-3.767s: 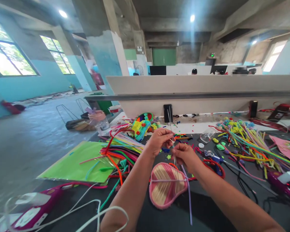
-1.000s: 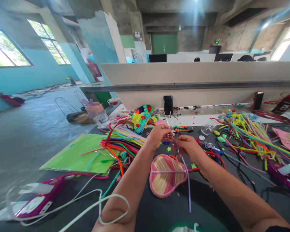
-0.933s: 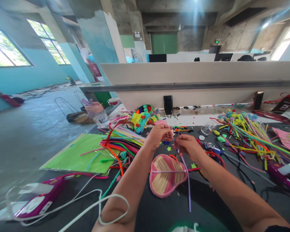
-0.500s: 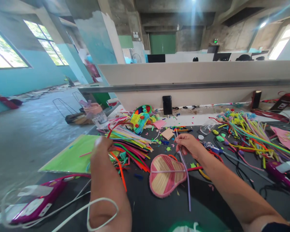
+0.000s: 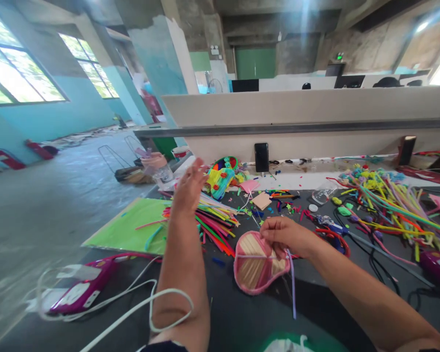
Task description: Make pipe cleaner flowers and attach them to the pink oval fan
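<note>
A heart- or fan-shaped craft piece [image 5: 250,273] with a fuzzy pink rim and pink and straw-coloured bands lies on the dark table. A pale purple strip crosses it, and a purple pipe cleaner [image 5: 293,288] hangs down past its right side. My right hand [image 5: 280,235] is closed in a pinch over the craft's upper right part. The pipe cleaner seems to run into those fingers, though their tips are partly hidden. Raised and slightly blurred, my left hand [image 5: 190,188] has its fingers stretched out, holding nothing. It is beside a bundle of coloured pipe cleaners [image 5: 220,222].
A green sheet [image 5: 126,227] lies at the left, near a purple power strip [image 5: 82,288] with white cables. A phone [image 5: 261,157] leans on the partition. More pipe cleaners [image 5: 392,210] pile up at the right. Yellow-and-blue fuzzy craftwork [image 5: 220,182] stands at the back.
My left hand has risen away from the pipe cleaner bundle, its fingers now extended. My right hand has come down and leftward onto the craft piece. The view has swung slightly left.
</note>
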A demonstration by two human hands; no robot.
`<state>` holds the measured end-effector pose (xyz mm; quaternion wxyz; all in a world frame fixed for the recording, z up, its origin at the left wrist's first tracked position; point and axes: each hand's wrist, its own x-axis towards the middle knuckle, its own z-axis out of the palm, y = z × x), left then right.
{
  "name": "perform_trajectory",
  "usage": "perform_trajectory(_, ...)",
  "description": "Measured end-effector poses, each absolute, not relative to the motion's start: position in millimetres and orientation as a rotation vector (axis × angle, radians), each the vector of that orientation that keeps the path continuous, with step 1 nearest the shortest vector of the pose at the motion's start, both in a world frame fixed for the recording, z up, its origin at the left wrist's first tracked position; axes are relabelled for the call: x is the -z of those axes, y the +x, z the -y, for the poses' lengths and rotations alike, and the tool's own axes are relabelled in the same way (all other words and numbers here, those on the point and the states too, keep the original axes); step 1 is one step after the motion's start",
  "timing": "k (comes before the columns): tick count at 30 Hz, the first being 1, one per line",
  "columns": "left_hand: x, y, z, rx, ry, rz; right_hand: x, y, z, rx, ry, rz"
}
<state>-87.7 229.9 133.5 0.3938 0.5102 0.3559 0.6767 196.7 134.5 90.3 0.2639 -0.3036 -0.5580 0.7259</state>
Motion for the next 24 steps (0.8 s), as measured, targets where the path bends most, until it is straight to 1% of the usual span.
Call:
perform_trajectory(2,-135,-54,-223,-1.642,1.314,-0.779,-90,195,-127,-2.038,-0.754,1.557)
perform_trajectory(4,-136,-30,-214,-1.392,1.399,-0.762,-91,196,-124,-2.07,-0.713,1.583)
perform_trajectory(6,-138,-20,-206,-1.163,1.465,-0.718,-92,197,-124,-2.065,-0.706,1.586)
perform_trajectory(8,-141,-20,-202,-1.04,1.458,-0.647,-94,200,-126,-2.045,-0.721,1.56)
perform_trajectory(12,-145,-24,-200,-1.134,1.348,-0.583,-101,206,-130,-1.933,-0.754,1.475)
perform_trajectory(14,-144,-16,-198,-1.114,1.366,-0.594,-106,211,-132,-1.889,-0.722,1.477)
perform_trajectory(16,-143,-2,-194,-1.083,1.383,-0.572,-111,216,-133,-1.897,-0.69,1.487)
perform_trajectory(20,-140,26,-189,-1.229,1.283,-0.488,-114,223,-133,-1.993,-0.668,1.525)
perform_trajectory(24,-134,43,-187,-1.197,1.267,-0.53,-116,227,-135,-1.975,-0.666,1.586)
